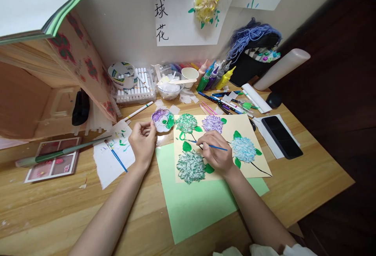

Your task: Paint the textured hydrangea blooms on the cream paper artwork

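- Two bare hands work over a wooden worktop (308, 169), both above a cream sheet (254, 128) that lies on a larger green sheet (199, 209).
- Left hand (143, 140): its fingers are curled round the near edge of a small flower-shaped palette (163, 120), lifting it just left of the cream sheet's top corner. The wells carry purple and green paint.
- Right hand (216, 156): its fingers are pinched on a thin blue-handled brush (192, 142), pen fashion, with the hand resting on the middle of the cream sheet. The brush runs nearly level, and its left end lies over the dark painted stems (which end carries the bristles I cannot tell).
- Four textured flower heads with green leaves ring that hand:
  - a green-and-white one (186, 122) at top left
  - a purple one (213, 123) beside it
  - a pale blue one (243, 149) on the right
  - a second green-and-white one (190, 166) at the near left, just beside the hand
- Left of the palette, a white scrap (110, 169) daubed with paint carries another blue brush (117, 160).
- Behind the sheet stand squeeze bottles of paint (214, 76), a clear bowl of torn paper (169, 89) and a tray of white markers (133, 87).
- To the right, a dark phone (282, 136) lies flat, well apart from both hands.
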`<action>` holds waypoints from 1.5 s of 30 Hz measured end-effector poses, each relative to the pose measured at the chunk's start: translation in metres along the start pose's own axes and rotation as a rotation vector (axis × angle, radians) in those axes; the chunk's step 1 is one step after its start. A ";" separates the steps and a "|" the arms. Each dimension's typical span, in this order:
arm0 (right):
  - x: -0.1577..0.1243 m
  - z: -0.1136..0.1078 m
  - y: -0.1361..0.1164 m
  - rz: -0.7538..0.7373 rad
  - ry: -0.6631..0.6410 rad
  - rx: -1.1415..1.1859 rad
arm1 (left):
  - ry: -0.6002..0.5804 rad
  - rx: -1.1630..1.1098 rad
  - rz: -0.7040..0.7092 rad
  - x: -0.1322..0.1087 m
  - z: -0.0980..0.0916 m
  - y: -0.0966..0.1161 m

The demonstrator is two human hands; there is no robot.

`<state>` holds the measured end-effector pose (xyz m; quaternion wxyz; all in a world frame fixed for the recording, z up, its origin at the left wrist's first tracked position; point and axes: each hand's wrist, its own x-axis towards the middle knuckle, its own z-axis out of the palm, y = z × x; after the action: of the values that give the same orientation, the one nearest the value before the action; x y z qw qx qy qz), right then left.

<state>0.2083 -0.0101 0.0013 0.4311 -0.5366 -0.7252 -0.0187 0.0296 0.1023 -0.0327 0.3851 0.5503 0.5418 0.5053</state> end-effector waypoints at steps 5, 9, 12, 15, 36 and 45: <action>-0.001 0.000 0.002 0.040 -0.028 -0.015 | 0.003 0.005 0.006 0.001 -0.001 -0.001; -0.002 0.001 0.001 0.074 0.017 0.041 | 0.005 0.012 0.019 0.001 0.000 -0.002; -0.003 0.002 -0.002 0.134 0.105 0.092 | -0.006 0.013 0.030 0.001 0.000 -0.002; -0.001 0.005 -0.004 0.184 0.108 0.123 | -0.025 0.016 0.039 0.000 -0.001 -0.002; -0.006 0.002 0.003 0.131 0.099 0.024 | -0.058 0.033 0.070 0.000 -0.003 0.001; -0.003 0.004 0.004 0.028 -0.015 -0.016 | -0.055 0.030 0.063 -0.001 -0.002 -0.001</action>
<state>0.2094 -0.0089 -0.0049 0.4214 -0.5503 -0.7207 -0.0146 0.0279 0.1015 -0.0332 0.3753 0.5865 0.5210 0.4937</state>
